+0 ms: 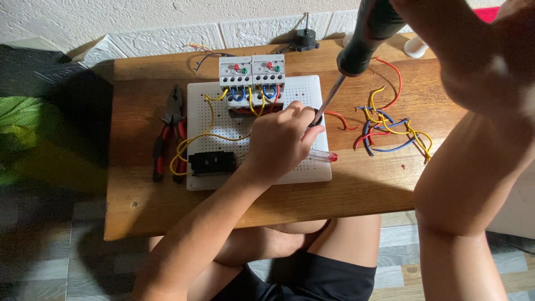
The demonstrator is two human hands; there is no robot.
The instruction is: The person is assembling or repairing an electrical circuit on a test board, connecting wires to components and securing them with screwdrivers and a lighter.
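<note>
I see my left hand (281, 139) resting on the white perforated board (304, 89), its fingers curled tight around a small dark part that I cannot make out. My right hand (440, 22) is high and close to the camera, closed around the thick black handle of a screwdriver (356, 47); its thin metal shaft slants down to the spot just beside my left fingers.

The board is flat plastic, full of small holes, and lies in the middle of a brown wooden bench (139, 206). At its far edge two grey relay blocks (252, 72) stand side by side, with red and green buttons and with yellow, blue and red wires going in. A black rectangular block (212, 163) sits near the front left corner, with a yellow wire looped beside it. A clear pen-shaped tester with a red tip (324, 156) lies near my left hand.

Pliers with red-and-black handles (167, 134) lie left of the board. A loose bundle of coloured wires (390, 125) lies to the right. The front strip of the bench is bare wood.
</note>
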